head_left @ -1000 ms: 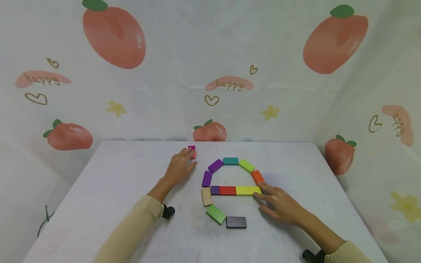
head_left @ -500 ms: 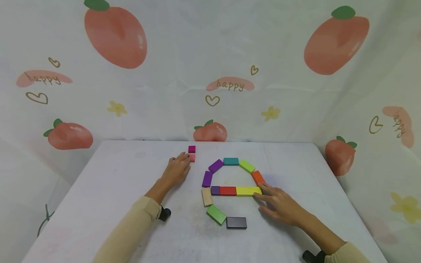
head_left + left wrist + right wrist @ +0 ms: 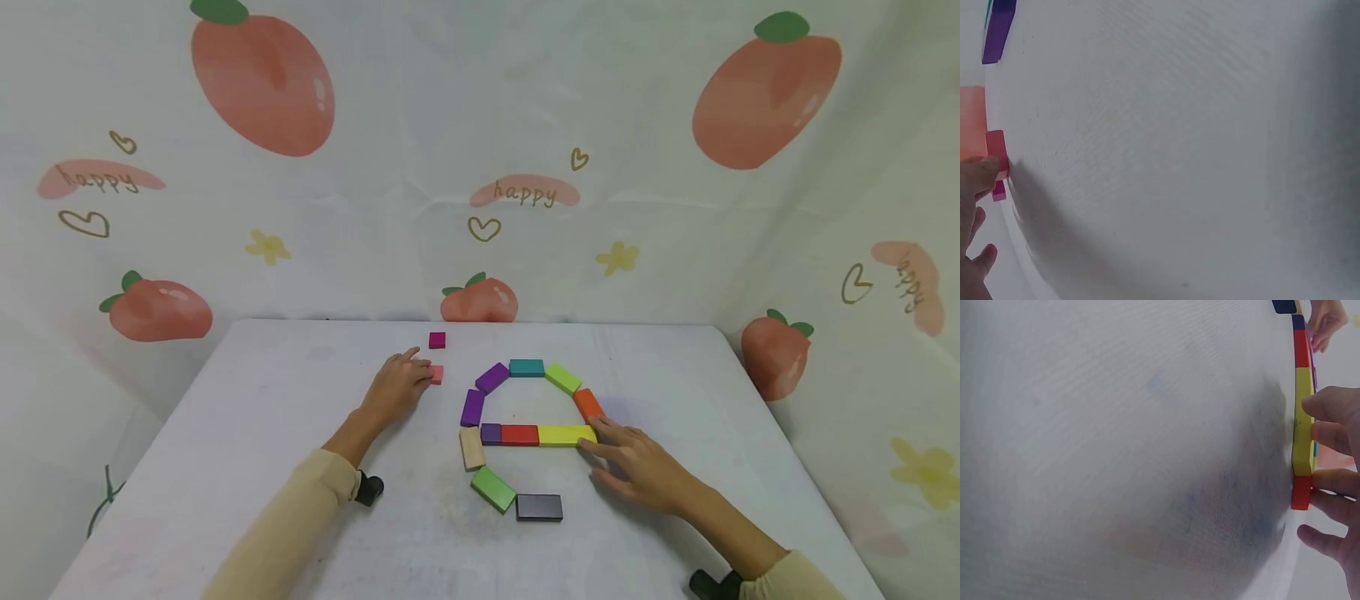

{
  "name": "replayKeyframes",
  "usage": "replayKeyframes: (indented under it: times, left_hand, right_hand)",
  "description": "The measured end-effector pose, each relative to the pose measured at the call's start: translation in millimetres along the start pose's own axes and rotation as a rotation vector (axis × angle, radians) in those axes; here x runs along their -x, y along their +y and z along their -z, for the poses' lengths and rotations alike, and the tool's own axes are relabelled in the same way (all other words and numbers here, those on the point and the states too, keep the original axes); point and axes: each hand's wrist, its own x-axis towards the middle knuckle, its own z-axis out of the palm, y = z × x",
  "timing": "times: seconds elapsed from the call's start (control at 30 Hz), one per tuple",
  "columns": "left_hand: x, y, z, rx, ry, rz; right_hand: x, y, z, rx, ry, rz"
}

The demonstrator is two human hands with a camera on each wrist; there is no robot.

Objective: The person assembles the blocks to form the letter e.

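Note:
My left hand [image 3: 397,387] pinches a small pink block [image 3: 437,375] at the upper left of the table. The left wrist view shows the thumb against the same pink block [image 3: 997,153], with other fingers held away. Just beyond lies a small magenta block [image 3: 437,340], apart from the hand. On the right, my right hand [image 3: 637,462] rests with spread, fairly straight fingers at the end of a yellow block [image 3: 566,436] and an orange block [image 3: 588,404]. Fingertips touch the yellow block [image 3: 1302,425] in the right wrist view.
Flat coloured blocks form a curve: lime [image 3: 562,378], teal [image 3: 527,368], two purple [image 3: 472,408], tan [image 3: 472,448], green [image 3: 492,489] and dark grey [image 3: 538,507]. A red block [image 3: 519,436] and a small dark purple block [image 3: 491,435] continue the yellow row.
My left hand has drawn back toward me with the pink block, which now lies apart from the magenta block. My right hand and the curve of blocks stay where they were.

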Motion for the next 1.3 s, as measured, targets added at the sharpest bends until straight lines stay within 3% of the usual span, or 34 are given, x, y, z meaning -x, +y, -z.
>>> replayKeyframes:
  times: [0.3, 0.7, 1.0, 1.3]
  left_hand:
    - [6.3, 0.0, 4.2, 0.057, -0.028, 0.061]
    - [17.1, 0.1, 2.2, 0.2, 0.013, 0.078]
    - [24.7, 5.0, -2.3, 0.334, 0.006, 0.185]
    - [28.0, 9.1, -1.6, 0.355, 0.047, 0.137]
  right_hand:
    - [-1.6, 1.2, 0.7, -0.002, 0.001, 0.009]
    - [-1.5, 1.8, -0.3, 0.001, 0.003, 0.011]
    - [-0.2, 0.7, -0.1, -0.004, -0.004, 0.001]
    - [-0.2, 0.8, -0.4, -0.005, 0.005, 0.005]
